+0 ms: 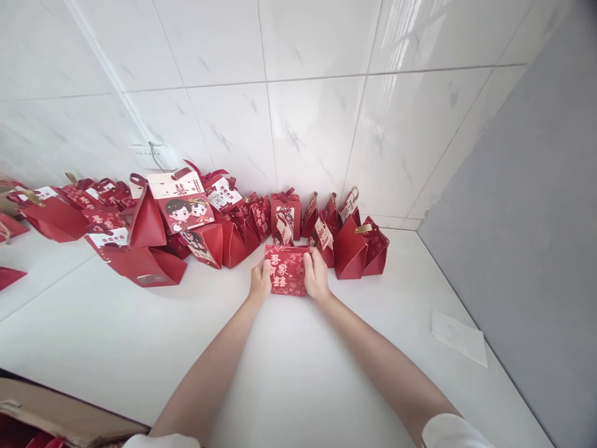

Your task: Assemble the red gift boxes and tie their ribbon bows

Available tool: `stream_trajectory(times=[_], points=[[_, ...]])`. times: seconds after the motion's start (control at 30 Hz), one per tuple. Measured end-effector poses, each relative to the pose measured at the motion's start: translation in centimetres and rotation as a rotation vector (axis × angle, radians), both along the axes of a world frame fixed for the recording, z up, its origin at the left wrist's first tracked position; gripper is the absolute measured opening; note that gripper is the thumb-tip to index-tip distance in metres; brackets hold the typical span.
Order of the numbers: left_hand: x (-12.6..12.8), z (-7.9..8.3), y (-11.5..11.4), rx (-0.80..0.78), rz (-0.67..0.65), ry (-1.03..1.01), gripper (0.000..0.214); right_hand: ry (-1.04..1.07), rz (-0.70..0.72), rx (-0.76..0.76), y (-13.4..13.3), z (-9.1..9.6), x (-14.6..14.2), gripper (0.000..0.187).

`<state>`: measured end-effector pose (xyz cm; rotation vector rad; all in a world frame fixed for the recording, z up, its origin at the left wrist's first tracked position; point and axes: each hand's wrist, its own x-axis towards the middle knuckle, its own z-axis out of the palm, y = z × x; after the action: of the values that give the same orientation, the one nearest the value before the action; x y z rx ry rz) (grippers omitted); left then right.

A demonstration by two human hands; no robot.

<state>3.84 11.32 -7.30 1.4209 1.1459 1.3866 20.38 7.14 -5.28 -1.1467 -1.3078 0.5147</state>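
Observation:
A red gift box (288, 271) with white Chinese lettering is held upright between my two hands, over the middle of the white table. My left hand (261, 277) grips its left edge, thumb on the front face. On the opposite edge my right hand (317, 274) is closed the same way, thumb near the top corner. Both sets of fingers are partly hidden behind the box. Just behind it stand smaller red boxes, one with a ribbon loop (283, 229). Close to my right hand is a red box with a cream tag (323, 236).
Many red gift boxes (149, 264) line the tiled wall (312, 124), some stacked at the left. Larger red boxes (351, 252) stand at right. A white paper (459, 338) lies near the grey panel (527, 236). A cardboard box (60, 407) is at lower left.

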Motion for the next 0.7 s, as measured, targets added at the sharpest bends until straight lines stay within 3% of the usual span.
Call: stream_trajectory(times=[0.17,0.27,0.37,0.5,0.6,0.7], points=[[0.1,0.4,-0.7,0.009,-0.002,0.018,0.048,-0.060,-0.008,0.103,0.4,4.2,1.0,0.031],[0.2,0.5,-1.0,-0.041,-0.013,-0.019,0.054,-0.054,0.019,0.110,0.1,4.9,0.9,0.031],[0.3,0.5,-1.6,-0.117,-0.047,-0.068,0.059,0.000,0.090,0.052,-1.4,3.3,0.3,0.043],[0.3,0.4,-2.6,-0.197,-0.113,-0.181,0.057,0.173,0.182,-0.090,-3.7,-0.6,-0.6,0.074],[0.5,0.0,-2.7,-0.215,-0.135,-0.286,0.052,0.213,0.230,-0.225,-4.3,-2.8,-0.8,0.071],[0.8,-0.7,-2.5,-0.237,-0.139,-0.344,0.053,0.257,0.215,-0.270,-3.9,-3.5,-1.0,0.062]])
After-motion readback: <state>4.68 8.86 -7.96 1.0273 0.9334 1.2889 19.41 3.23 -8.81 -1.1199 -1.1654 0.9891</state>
